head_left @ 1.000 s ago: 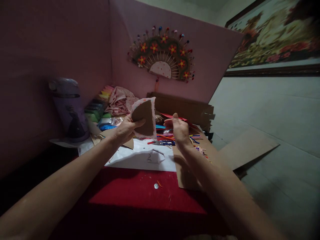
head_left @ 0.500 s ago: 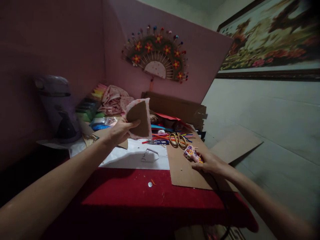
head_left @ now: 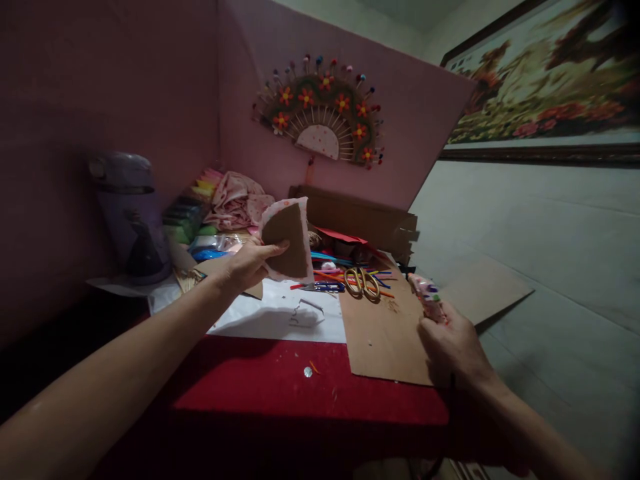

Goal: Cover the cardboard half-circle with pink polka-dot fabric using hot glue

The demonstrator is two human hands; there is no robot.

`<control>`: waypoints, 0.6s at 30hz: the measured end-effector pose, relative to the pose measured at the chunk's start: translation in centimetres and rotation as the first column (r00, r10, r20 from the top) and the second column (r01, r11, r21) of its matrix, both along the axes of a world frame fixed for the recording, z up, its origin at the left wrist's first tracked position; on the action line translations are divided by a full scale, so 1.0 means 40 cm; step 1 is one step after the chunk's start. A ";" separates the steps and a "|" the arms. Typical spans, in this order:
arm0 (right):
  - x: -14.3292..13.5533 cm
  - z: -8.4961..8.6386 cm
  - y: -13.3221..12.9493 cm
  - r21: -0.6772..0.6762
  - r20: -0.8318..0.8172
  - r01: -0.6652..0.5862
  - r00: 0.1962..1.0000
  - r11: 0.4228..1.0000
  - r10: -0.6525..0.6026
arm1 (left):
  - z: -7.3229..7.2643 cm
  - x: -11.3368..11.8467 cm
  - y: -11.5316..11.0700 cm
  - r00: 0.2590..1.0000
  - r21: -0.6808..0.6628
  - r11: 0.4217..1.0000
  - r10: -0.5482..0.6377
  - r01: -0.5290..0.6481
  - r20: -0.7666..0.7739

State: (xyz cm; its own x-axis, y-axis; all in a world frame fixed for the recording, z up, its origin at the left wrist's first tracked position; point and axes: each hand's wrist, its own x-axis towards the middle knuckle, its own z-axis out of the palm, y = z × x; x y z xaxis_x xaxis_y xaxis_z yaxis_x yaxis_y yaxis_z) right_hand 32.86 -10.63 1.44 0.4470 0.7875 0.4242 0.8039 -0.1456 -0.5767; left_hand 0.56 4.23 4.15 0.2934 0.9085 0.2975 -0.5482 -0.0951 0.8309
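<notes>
Cardboard piece up above desk, pinched at its curved side by left hand, thumb on brown face, likely to leave most of it uncovered. Right hand wrapped round patterned tool, maybe glue gun, tip facing away, presumably for safety. Piece roughly half-round, one straightish edge, uneven pale-pink fabric border.
</notes>
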 end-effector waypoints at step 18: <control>-0.312 0.043 0.036 0.007 -0.557 -0.620 0.649 0.785 0.518 | -0.015 0.003 0.005 0.996 -0.113 0.989 -0.093 0.092 -0.008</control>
